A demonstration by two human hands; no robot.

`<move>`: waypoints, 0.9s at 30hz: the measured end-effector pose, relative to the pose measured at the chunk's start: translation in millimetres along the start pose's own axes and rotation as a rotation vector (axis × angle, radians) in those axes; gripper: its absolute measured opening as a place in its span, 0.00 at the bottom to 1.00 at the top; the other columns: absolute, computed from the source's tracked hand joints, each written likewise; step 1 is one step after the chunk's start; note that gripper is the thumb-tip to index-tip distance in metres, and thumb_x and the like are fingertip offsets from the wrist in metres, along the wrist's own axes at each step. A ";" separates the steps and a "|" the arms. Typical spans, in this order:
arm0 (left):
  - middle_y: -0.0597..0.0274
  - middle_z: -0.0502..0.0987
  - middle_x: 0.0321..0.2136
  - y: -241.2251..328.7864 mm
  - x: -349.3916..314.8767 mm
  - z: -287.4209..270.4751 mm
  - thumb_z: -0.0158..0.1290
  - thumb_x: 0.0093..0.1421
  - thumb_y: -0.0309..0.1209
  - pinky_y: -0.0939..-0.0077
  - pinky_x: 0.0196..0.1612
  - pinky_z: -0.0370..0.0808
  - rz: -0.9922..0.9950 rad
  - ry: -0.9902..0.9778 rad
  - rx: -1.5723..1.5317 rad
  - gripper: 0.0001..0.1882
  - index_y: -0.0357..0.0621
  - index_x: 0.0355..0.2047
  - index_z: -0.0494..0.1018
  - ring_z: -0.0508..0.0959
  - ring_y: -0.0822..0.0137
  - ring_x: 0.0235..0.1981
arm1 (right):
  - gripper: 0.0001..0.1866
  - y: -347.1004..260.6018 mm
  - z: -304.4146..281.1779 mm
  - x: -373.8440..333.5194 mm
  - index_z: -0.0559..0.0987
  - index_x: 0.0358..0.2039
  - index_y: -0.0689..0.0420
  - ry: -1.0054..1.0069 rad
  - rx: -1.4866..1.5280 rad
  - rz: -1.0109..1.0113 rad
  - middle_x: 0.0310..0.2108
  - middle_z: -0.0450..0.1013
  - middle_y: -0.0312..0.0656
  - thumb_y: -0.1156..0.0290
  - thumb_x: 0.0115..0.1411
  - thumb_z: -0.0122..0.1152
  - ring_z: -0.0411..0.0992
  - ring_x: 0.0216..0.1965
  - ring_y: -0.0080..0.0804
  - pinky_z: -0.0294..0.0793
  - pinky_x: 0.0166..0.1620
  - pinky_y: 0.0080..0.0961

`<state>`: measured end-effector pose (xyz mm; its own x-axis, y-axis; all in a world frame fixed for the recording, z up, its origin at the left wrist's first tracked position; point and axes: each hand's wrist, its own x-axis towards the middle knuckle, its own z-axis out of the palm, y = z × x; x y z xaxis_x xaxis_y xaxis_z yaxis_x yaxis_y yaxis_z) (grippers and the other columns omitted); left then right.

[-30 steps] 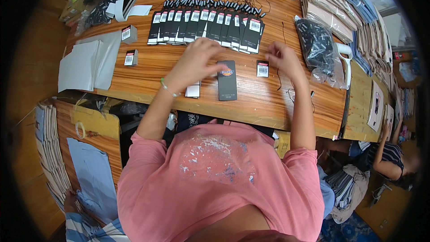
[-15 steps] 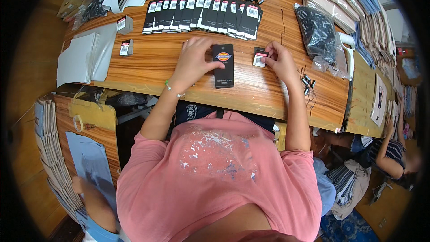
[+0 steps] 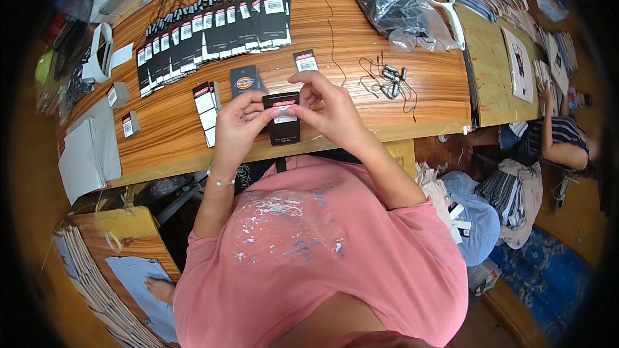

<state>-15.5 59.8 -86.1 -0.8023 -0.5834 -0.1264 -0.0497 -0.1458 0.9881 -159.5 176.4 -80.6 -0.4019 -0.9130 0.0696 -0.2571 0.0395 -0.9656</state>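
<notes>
Both my hands hold one black hang tag (image 3: 285,133) upright above the near part of the table. A small red-and-white barcode sticker (image 3: 284,112) lies against its upper part. My left hand (image 3: 240,122) grips the tag's left side, its thumb on the sticker's left end. My right hand (image 3: 330,106) pinches the right side, thumb on the sticker's right end. Just beyond my hands, a stack of black hang tags (image 3: 245,76) lies with a colourful logo up. To its right sits a small stack of barcode stickers (image 3: 305,60). Left of my left hand is a column of white-and-black labels (image 3: 207,116).
A fanned row of stickered tags (image 3: 196,33) with black cords spans the far left. Two small label stacks (image 3: 118,95) stand near white sheets (image 3: 82,161). Loose cords (image 3: 389,82) and a plastic bag of cords (image 3: 387,1) lie right, beside a white handle (image 3: 445,9).
My left hand has lifted a hang tag off the table. My right hand has come left from the sticker stack with a sticker, now against the tag. The view has shifted right.
</notes>
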 end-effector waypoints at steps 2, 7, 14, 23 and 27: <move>0.62 0.75 0.28 -5.8 0.7 -2.9 0.54 0.53 0.19 0.90 0.30 0.71 0.010 0.082 -0.027 0.09 0.33 0.35 0.70 0.74 0.79 0.29 | 0.16 6.6 -20.4 -6.5 0.71 0.41 0.59 0.099 0.039 0.029 0.23 0.69 0.33 0.74 0.51 0.61 0.66 0.25 0.18 0.66 0.30 0.15; 0.61 0.76 0.29 -5.9 1.6 -16.0 0.53 0.53 0.19 0.90 0.29 0.70 0.034 0.175 -0.021 0.10 0.33 0.37 0.69 0.75 0.78 0.28 | 0.06 54.6 -123.6 -22.1 0.77 0.29 0.60 0.513 -0.443 0.199 0.27 0.74 0.40 0.72 0.52 0.58 0.70 0.26 0.26 0.69 0.31 0.23; 0.62 0.76 0.29 -7.2 4.2 -6.6 0.53 0.53 0.19 0.90 0.29 0.70 0.001 0.130 -0.058 0.10 0.33 0.37 0.69 0.74 0.79 0.29 | 0.05 79.1 -142.5 -9.2 0.76 0.26 0.62 0.335 -0.925 -0.040 0.25 0.69 0.44 0.75 0.48 0.60 0.67 0.27 0.34 0.66 0.32 0.25; 0.62 0.76 0.31 -0.2 2.3 -4.4 0.53 0.53 0.19 0.88 0.35 0.71 -0.067 0.011 -0.040 0.09 0.34 0.36 0.70 0.74 0.78 0.32 | 0.03 43.2 -161.0 -15.2 0.74 0.25 0.59 0.428 -0.081 0.230 0.24 0.69 0.31 0.76 0.51 0.60 0.63 0.27 0.16 0.63 0.32 0.15; 0.60 0.75 0.32 4.6 6.9 2.6 0.52 0.54 0.19 0.86 0.37 0.72 -0.051 -0.080 -0.038 0.09 0.33 0.36 0.69 0.75 0.76 0.34 | 0.02 32.9 -172.2 -13.2 0.72 0.28 0.60 0.470 0.106 0.126 0.25 0.71 0.36 0.78 0.53 0.56 0.68 0.26 0.21 0.66 0.34 0.16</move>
<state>-22.9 57.1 -82.2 -0.8445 -0.5088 -0.1673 -0.0701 -0.2046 0.9763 -314.0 259.7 -70.1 -0.7833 -0.6208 0.0323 -0.0997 0.0741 -0.9923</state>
